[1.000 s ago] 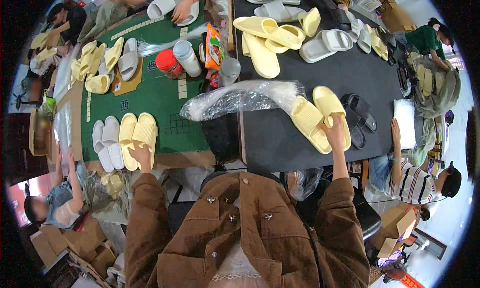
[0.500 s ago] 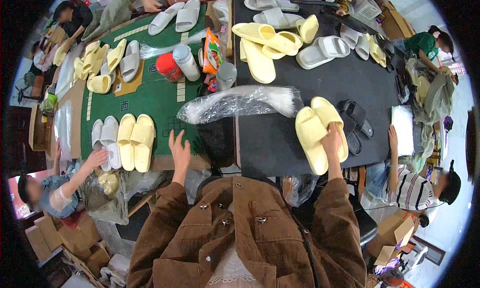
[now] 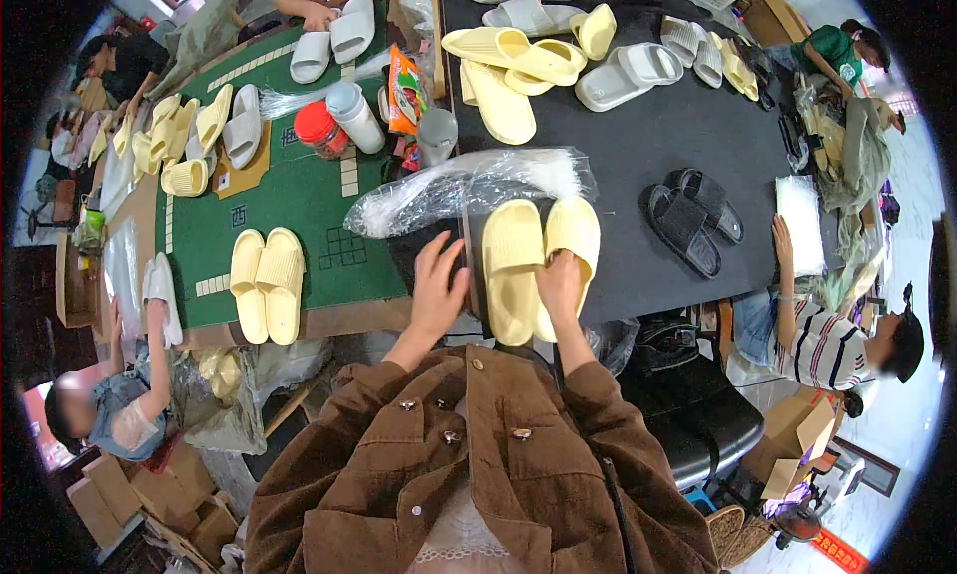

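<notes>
Right in front of me, my right hand grips a pair of pale yellow slippers, with its fingers at the strap of the right-hand one. The two slippers stand side by side, toes away from me, over the seam between the green and black table tops. Just left of them is my left hand, fingers spread and holding nothing. Beyond the pair lies a clear plastic bag of thin white strands. A pair of black slippers rests to the right on the dark top.
Another yellow slipper pair lies on the green mat. A co-worker's hand at the left holds grey slippers. A red-lidded jar, a white bottle and a grey cup stand farther back, near piled slippers.
My right hand has carried the yellow pair left, away from the black slippers. My left hand has moved right toward it. At the left, the co-worker has shifted the grey pair off the green mat.
</notes>
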A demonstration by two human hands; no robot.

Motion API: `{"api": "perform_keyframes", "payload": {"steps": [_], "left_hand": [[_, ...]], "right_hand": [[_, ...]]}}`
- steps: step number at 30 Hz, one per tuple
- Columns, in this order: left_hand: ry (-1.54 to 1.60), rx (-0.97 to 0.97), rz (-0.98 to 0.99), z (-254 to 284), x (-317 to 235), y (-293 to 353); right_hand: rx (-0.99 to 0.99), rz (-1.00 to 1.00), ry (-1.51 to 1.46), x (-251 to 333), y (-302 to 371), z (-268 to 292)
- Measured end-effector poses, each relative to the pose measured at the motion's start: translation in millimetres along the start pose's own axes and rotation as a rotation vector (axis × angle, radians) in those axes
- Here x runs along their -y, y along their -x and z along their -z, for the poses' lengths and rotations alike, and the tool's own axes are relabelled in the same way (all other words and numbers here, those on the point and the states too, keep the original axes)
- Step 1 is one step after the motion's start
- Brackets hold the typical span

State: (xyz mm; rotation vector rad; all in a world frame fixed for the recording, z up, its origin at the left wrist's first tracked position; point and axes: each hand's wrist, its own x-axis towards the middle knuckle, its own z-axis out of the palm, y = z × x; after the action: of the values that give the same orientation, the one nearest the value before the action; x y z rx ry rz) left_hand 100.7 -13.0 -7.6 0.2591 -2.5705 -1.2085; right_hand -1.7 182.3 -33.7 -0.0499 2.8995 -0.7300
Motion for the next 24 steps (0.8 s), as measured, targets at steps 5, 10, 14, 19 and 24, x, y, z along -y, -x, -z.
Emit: {"api": "perform_keyframes", "payload": {"steps": [5,10,14,19,24], "left_hand": [[-0.028,0.165,-0.146,-28,-33,-14],[-0.183,0.248,-0.253,-46,-47,-25],[-0.252,0.314,-0.362,-69,-51,-39],[-0.321,0.354,-0.409,-91,-54,-45],[-0.354,0.348,-0.411,-95,-45,-40]], "right_hand": [[-0.014,0.183,-0.272,-28,3,-10],[0.036,-0.103,-0.92,-10,29,92],[0.119,-0.035,-0.999,41,46,222],[0.422,0.608,-1.958,67,46,283],[0.328,0.07,-1.728,45,-27,210]]}}
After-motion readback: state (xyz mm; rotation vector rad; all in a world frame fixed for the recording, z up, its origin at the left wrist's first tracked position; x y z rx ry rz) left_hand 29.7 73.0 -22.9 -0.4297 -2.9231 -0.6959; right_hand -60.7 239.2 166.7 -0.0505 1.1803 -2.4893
